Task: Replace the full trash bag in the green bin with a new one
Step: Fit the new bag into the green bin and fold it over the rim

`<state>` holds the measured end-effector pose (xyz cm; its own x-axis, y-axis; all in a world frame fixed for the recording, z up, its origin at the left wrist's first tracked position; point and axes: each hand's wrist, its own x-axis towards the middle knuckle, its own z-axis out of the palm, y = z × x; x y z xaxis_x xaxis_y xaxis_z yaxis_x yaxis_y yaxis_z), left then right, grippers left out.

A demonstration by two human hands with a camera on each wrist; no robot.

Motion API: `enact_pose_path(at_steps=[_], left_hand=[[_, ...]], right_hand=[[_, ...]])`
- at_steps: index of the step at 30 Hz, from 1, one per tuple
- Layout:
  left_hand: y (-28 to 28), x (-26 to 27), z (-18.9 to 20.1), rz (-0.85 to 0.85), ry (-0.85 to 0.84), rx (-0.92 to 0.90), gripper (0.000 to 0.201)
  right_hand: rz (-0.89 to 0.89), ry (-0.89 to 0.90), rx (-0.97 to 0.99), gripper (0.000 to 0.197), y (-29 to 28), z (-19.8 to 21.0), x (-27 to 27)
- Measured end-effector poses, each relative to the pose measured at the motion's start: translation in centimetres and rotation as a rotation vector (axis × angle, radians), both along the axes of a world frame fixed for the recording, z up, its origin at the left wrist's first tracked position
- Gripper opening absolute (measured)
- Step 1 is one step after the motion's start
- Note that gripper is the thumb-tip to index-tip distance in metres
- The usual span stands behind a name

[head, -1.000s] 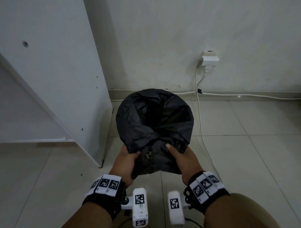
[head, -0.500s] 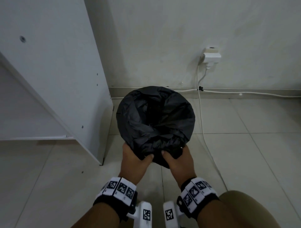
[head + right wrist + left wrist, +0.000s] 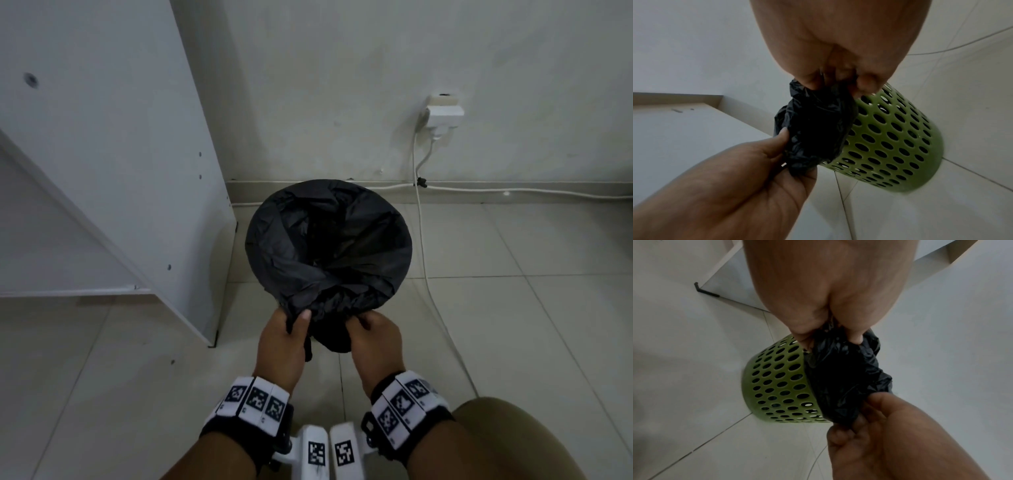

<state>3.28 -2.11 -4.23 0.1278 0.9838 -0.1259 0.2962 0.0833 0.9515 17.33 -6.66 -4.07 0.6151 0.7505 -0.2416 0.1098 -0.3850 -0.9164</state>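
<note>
Black trash bag [image 3: 329, 246] bunched between both hands' grip.

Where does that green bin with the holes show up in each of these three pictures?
Head: the green bin is hidden under the black trash bag, centre.
Left wrist: green bin centre-left, on the floor.
Right wrist: green bin centre-right.
Shared landmark: the bag's bunched near edge, gripped by the left hand and the right hand.

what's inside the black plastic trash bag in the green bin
Only crumpled folds of the black plastic trash bag show, sagging into the perforated green plastic bin. Its contents are hidden. The left hand and right hand grip its near edge.
</note>
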Motion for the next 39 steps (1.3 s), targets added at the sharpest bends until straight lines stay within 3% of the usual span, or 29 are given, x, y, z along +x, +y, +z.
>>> enact_pose_path(at_steps=[2,5,9,11,14,16,18,22,27,31,34,39], left_hand=[[0.2,-0.1,0.1,-0.006,-0.028,-0.047,0.028],[0.4,0.1,0.5,0.025,-0.115,-0.109,0.016],[0.4,0.3,0.1,0.092,-0.189,-0.207,0.016],[0.4,0.4,-0.5,0.157,-0.164,-0.225,0.030],[0.4,0.4,-1.0,0.238,-0.228,-0.280,0.066],[0.3,0.2,-1.0,0.210,-0.218,-0.297,0.062],[0.0,0.1,-0.7,0.131,-0.152,-0.255,0.040],[-0.5,0.3,0.1,0.071,-0.125,-0.171,0.017],[-0.9,0.7,1.2,0.013,-0.298,-0.334,0.019],[-0.9,0.5,1.7,-0.030,-0.426,-0.478,0.026],[-0.9,0.6,2.1,-0.097,-0.479,-0.513,0.028],[-0.5,1.2,1.7,-0.013,-0.502,-0.564,0.020]], right_hand=[[0.033,0.008,-0.022,0.031,0.3,0.3,0.2],[0.075,0.126,-0.023,0.033,0.3,1.1,0.5],[0.014,0.294,-0.001,0.014,0.1,1.2,0.5],[-0.148,0.465,0.025,0.013,0.3,1.2,0.5],[-0.278,0.587,0.065,0.031,0.7,1.5,0.8],[-0.263,0.633,0.065,0.031,0.7,1.7,1.1],[-0.198,0.617,0.087,0.021,0.4,1.9,1.5],[-0.056,0.398,0.109,0.013,-0.1,1.5,1.6],[0.019,0.363,0.056,0.004,0.3,0.2,1.0],[0.125,0.434,0.081,0.030,0.5,0.2,0.8],[0.291,0.421,0.116,0.017,0.0,0.9,0.3],[0.345,0.334,0.086,0.017,0.3,0.6,0.1]])
